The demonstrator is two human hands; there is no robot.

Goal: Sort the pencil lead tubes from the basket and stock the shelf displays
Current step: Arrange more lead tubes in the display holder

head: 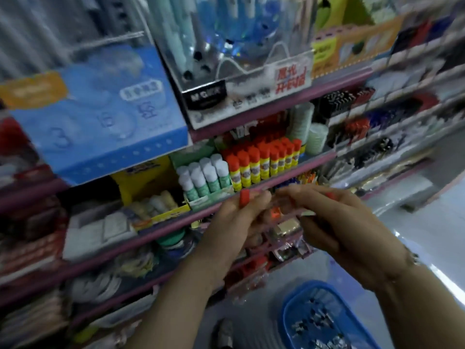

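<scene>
Head view: your left hand (241, 217) and right hand (334, 220) pinch small blurred lead tubes (281, 206); one may slip beside the basket (292, 313).

Blue basket (286, 316), red-capped yellow glue sticks (261, 162), pink shelf edges (276, 107)

I see a glossy blue plastic basket (292, 313), a clear shiny plastic display box (226, 71), a matt blue cardboard box (100, 117), smooth plastic red-capped glue sticks (254, 162) and a polished pale floor (427, 205).

Blurred lead tubes (319, 326), seemingly heaped in blue basket (289, 313)
</scene>
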